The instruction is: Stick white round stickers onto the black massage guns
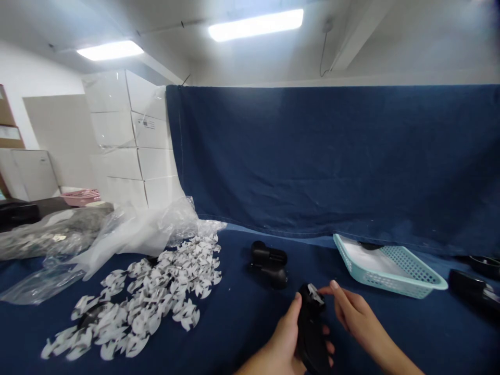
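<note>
Black plastic part in hand (310, 328): 1
Black plastic parts on cloth (269, 252): 2
Teal plastic basket (390, 278): 1
Pink basket (80, 198): 1
Ceiling lights (255, 25): 2
White die-cut pieces (156, 297): too many to count

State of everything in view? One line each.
left hand: gripping black part
right hand: open, at the part's top; contact unclear
black part: held upright
two other black parts: lying on cloth
basket: upright on cloth
white cutouts: loose heap
plastic film: crumpled
curtain: hanging
</note>
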